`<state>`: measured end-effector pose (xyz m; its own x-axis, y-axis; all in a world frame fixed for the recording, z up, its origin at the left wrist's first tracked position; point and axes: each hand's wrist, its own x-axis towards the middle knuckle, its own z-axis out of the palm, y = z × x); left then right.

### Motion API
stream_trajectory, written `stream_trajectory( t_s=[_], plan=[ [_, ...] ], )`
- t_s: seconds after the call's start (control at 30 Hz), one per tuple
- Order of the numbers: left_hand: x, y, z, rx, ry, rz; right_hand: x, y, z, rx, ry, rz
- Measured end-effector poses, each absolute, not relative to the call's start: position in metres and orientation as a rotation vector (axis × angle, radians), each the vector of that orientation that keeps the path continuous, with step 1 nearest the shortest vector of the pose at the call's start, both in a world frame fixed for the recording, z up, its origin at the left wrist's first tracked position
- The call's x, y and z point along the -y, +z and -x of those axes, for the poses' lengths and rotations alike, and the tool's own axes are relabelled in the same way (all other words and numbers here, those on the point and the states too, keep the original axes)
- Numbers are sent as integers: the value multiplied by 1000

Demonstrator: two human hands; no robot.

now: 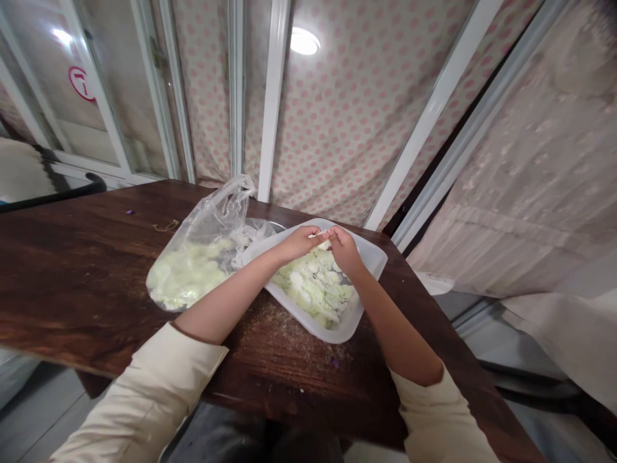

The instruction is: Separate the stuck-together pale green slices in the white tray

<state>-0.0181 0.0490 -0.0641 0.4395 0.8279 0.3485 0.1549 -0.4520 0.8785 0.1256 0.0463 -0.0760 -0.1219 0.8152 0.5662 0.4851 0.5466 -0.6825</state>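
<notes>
My left hand and my right hand meet above the far part of a white plastic tub. Their fingertips pinch together on a small whitish piece, which looks like cauliflower and is mostly covered by the fingers. Beneath them, pale green and white cauliflower pieces lie heaped in the tub. Left of the tub stands a clear plastic bag with more pale green pieces inside; my left forearm passes in front of its lower right side.
The dark wooden table carries fine crumbs near the tub. A thin string lies behind the bag. Part of a metal rim shows between bag and tub. White-framed windows with a dotted curtain border the table's far edge.
</notes>
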Motion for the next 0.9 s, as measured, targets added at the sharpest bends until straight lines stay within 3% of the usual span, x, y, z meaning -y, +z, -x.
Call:
stream_trajectory(
  t_s=[0.23, 0.43, 0.63, 0.9],
  plan=[
    [-49, -63, 19, -869, 1104, -1880, -46, -73, -133, 1620, 256, 1184],
    [-51, -64, 20, -870, 1139, -1850, -55, -78, -141, 1490, 712, 1177],
    [-55, -67, 19, -856, 1172, -1864, -54, -80, -134, 1651, 481, 1186],
    [-53, -66, 20, -857, 1153, -1910, -49, -77, -130, 1748, 868, 828]
  ],
)
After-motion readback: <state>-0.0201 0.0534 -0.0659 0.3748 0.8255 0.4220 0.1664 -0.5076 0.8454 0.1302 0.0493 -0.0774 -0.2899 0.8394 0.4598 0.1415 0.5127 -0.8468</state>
